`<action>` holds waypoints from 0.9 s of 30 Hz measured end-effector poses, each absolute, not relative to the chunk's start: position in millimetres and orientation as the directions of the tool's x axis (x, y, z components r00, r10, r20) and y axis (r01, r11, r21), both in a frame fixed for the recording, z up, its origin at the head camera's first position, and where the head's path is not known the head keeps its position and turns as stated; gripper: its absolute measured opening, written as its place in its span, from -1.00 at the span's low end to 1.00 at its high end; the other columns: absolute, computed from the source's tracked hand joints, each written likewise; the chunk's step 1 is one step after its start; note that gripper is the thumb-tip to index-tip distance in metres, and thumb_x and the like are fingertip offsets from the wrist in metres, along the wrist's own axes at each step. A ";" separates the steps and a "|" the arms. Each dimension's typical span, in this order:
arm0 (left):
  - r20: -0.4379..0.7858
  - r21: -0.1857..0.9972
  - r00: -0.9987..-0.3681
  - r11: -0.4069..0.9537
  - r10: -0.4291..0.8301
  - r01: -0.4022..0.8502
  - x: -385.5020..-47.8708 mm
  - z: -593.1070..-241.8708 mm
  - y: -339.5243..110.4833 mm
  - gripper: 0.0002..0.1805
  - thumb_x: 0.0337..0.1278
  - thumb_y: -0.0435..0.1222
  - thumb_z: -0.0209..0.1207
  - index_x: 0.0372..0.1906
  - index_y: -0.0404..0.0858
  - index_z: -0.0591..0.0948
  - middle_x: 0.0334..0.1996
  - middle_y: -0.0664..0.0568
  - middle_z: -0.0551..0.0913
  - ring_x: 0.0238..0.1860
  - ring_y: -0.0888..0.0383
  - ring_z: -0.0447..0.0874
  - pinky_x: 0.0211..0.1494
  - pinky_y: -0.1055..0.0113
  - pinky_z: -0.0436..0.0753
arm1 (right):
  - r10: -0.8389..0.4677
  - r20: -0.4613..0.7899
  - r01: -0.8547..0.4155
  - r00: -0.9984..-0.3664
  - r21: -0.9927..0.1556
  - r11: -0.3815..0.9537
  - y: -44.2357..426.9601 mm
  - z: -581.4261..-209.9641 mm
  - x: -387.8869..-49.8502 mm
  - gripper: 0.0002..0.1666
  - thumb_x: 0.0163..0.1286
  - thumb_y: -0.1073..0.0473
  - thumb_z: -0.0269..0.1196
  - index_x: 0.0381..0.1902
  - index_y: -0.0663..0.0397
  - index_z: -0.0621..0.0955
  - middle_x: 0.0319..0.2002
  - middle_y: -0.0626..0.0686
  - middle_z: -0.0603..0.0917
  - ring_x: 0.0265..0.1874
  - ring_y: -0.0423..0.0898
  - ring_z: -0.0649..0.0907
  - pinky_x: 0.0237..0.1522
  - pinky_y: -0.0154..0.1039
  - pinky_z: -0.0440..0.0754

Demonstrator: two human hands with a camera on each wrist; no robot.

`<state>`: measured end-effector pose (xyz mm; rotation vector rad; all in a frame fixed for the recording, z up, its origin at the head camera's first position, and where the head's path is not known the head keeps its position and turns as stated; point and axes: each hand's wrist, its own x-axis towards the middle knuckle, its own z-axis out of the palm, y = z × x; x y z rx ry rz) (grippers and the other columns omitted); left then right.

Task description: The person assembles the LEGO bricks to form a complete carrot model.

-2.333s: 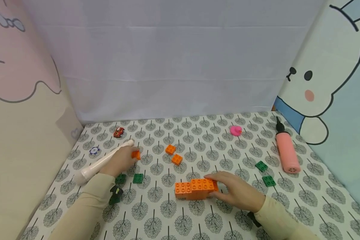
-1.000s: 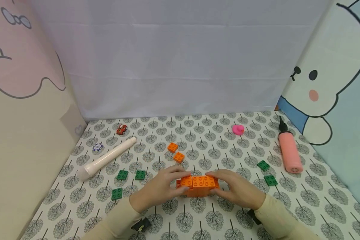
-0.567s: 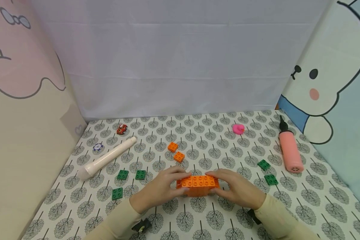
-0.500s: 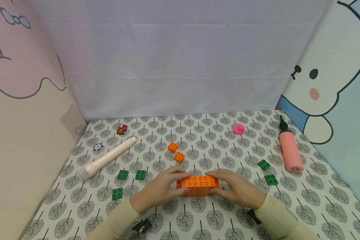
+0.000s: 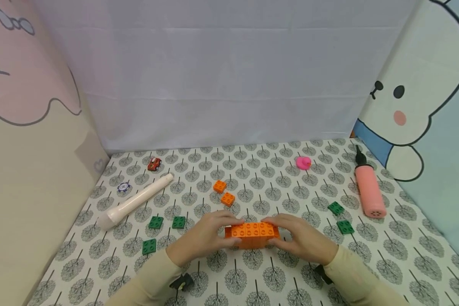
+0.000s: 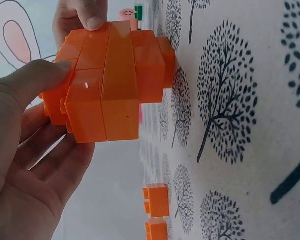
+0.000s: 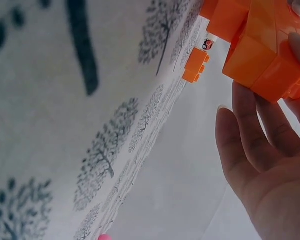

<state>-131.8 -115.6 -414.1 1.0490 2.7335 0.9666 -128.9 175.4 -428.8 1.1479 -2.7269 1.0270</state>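
Observation:
A stack of joined orange bricks (image 5: 253, 236) stands near the middle front of the table in the head view. My left hand (image 5: 203, 238) grips its left end between thumb and fingers, and my right hand (image 5: 302, 239) grips its right end the same way. In the left wrist view the stack (image 6: 121, 80) has several layers, narrower toward the table, with my left thumb pressed on its side. The right wrist view shows the stack (image 7: 262, 55) above the spread fingers of my right hand (image 7: 270, 155).
Two loose orange bricks (image 5: 228, 199) lie behind the stack. Green bricks (image 5: 149, 246) lie at the left, others (image 5: 345, 227) at the right. Farther out are a white tube (image 5: 137, 200), a toy car (image 5: 154, 164), a blue-white chip (image 5: 124, 187), a pink duck (image 5: 303, 162) and a pink pump (image 5: 369, 191).
My left hand has come from beside the white tube, carrying an orange brick, to the left end of the stack. For the last second both hands have stayed nearly still on it.

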 end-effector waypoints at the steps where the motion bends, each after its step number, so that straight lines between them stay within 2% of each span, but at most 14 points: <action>1: 0.166 0.578 -0.767 0.569 0.620 0.585 -131.7 -413.9 -115.6 -0.51 0.14 -0.16 0.35 0.18 -0.19 0.64 0.06 0.06 0.68 0.02 0.19 0.63 0.14 0.30 0.65 | -0.635 0.247 -0.640 -0.732 -0.569 0.516 175.4 -428.7 -129.2 -0.40 0.32 0.01 0.38 0.29 -0.02 0.56 0.13 -0.13 0.65 0.08 -0.16 0.63 0.14 -0.06 0.65; 8: 0.193 0.601 -0.762 0.539 0.618 0.589 -132.1 -414.9 -115.1 -0.51 0.12 -0.17 0.38 0.17 -0.20 0.65 0.04 0.10 0.67 -0.03 0.26 0.61 0.07 0.39 0.66 | -0.632 0.250 -0.635 -0.734 -0.584 0.506 176.8 -430.2 -129.8 -0.42 0.33 0.01 0.37 0.27 0.00 0.57 0.12 -0.12 0.65 0.07 -0.14 0.63 0.13 -0.04 0.65; 16: 0.180 0.616 -0.764 0.535 0.620 0.579 -132.2 -415.0 -115.7 -0.52 0.12 -0.18 0.38 0.17 -0.19 0.65 -0.03 0.13 0.66 -0.09 0.28 0.58 -0.01 0.32 0.70 | -0.632 0.227 -0.621 -0.741 -0.591 0.515 176.3 -429.5 -130.8 -0.41 0.32 0.00 0.38 0.29 -0.06 0.56 0.12 -0.18 0.64 0.08 -0.18 0.62 0.15 -0.05 0.64; 21: 0.155 0.629 -0.763 0.533 0.628 0.566 -138.6 -415.5 -119.0 -0.48 0.21 0.03 0.29 0.20 -0.14 0.63 0.01 0.17 0.66 -0.02 0.28 0.58 0.10 0.25 0.66 | -0.634 0.208 -0.617 -0.745 -0.576 0.536 176.5 -427.0 -130.3 -0.37 0.33 -0.04 0.36 0.33 -0.08 0.53 0.16 -0.14 0.63 0.11 -0.15 0.61 0.18 -0.04 0.62; 24: 0.166 0.647 -0.796 0.545 0.582 0.533 -148.1 -417.1 -122.0 -0.47 0.29 0.09 0.19 0.20 -0.16 0.62 -0.02 0.16 0.67 -0.03 0.29 0.59 0.10 0.27 0.66 | -0.635 0.207 -0.620 -0.745 -0.568 0.542 176.7 -426.3 -130.1 -0.36 0.33 -0.06 0.36 0.34 -0.11 0.52 0.18 -0.13 0.63 0.13 -0.14 0.61 0.20 -0.03 0.61; 27: 0.216 0.614 -0.836 0.596 0.504 0.518 -161.3 -419.8 -124.7 -0.55 0.33 -0.02 0.21 0.17 -0.20 0.63 -0.03 0.09 0.67 -0.07 0.23 0.61 0.03 0.26 0.68 | -0.636 0.216 -0.628 -0.741 -0.560 0.541 176.8 -426.2 -129.8 -0.35 0.33 -0.06 0.35 0.35 -0.14 0.51 0.18 -0.12 0.63 0.14 -0.13 0.61 0.20 -0.02 0.61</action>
